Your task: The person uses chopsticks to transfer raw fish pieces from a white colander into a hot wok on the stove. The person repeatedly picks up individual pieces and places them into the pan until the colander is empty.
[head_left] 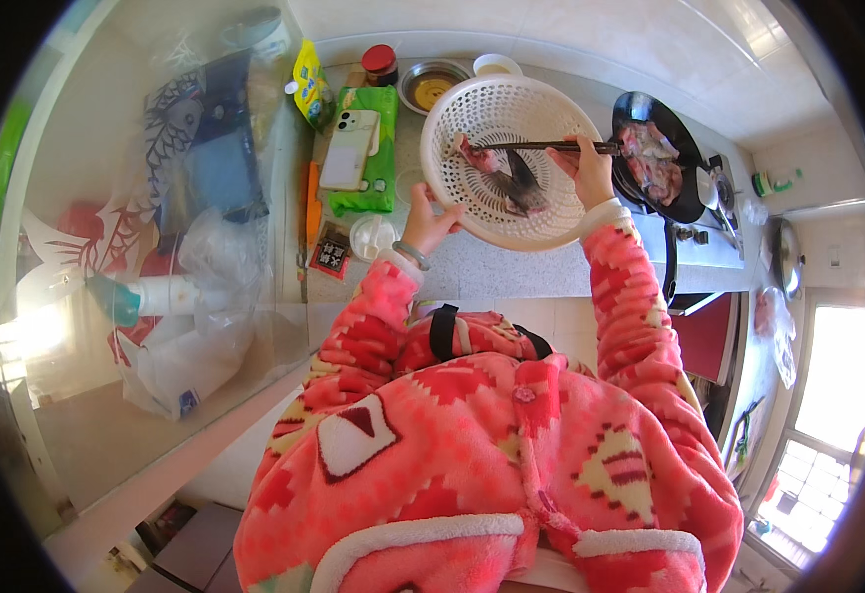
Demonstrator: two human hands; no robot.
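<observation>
With thumb and fingers, my left hand (431, 224) grips the near left rim of a white plastic colander (468, 100), which tilts above the counter. My right hand (588, 170) holds dark chopsticks (532, 146) over the colander's right side. Their tips reach a raw reddish fish piece (478, 158) at the left inside; whether they pinch it is hard to tell. A dark fish tail (523, 187) lies beside it in the bowl. Right of the colander, a black wok (631, 107) on the stove contains several raw fish pieces (653, 163).
Behind the colander stand a metal bowl (406, 87), a white bowl (497, 62) and a red-lidded jar (380, 63). A phone (349, 148) rests on a green packet (382, 111). At left rises a glass partition (284, 244). The wok's handle (670, 256) juts over the counter edge.
</observation>
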